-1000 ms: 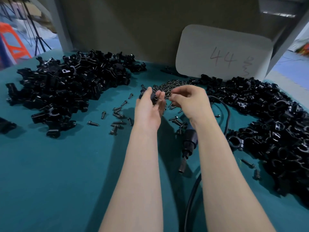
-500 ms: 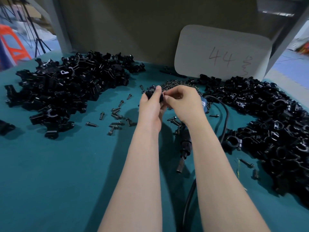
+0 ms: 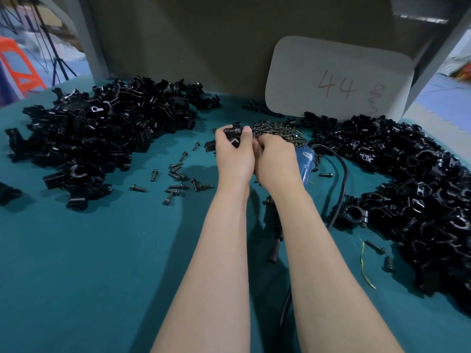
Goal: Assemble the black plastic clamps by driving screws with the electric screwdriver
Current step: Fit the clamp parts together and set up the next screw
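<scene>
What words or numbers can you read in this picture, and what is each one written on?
"44": handwritten on the pale board leaning at the back.
The scribble just right of it on the board: not legible.
The white label on the blue electric screwdriver: too small to read.

The left hand grips a black clamp above the teal table — the right hand is close against it, its fingers hidden. The blue electric screwdriver lies under the right wrist, near the screw pile.
</scene>
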